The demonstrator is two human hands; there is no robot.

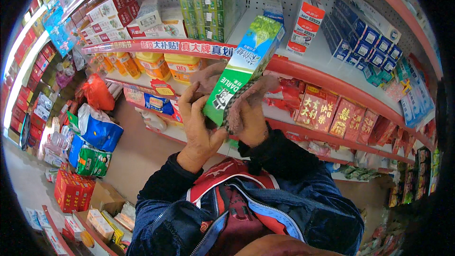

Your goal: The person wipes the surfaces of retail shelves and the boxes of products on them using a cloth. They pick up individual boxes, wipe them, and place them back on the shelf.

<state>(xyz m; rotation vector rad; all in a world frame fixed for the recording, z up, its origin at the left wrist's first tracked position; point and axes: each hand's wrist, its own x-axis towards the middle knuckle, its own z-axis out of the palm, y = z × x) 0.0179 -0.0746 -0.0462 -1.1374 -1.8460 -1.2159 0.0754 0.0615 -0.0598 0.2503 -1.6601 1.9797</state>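
My left hand [196, 128] grips the lower left side of a long green and blue Darlie toothpaste carton [245, 67]. The carton is tilted, its far end leaning over the upper shelf. A brownish-pink cloth [245, 105] lies against the carton's right side, and my right hand [253, 122] presses it there. Some of the same coloured cloth shows behind the carton, near my left fingertips. The cloth hides part of my right fingers.
Behind my hands runs a shelf with a red edge [305, 71]. It bears stacked blue cartons [376, 49], red and white boxes [306, 25] and green boxes [202, 7]. Red envelopes [316, 108] and yellow tubs [183, 67] sit lower. Bagged packs [97, 128] stand at left.
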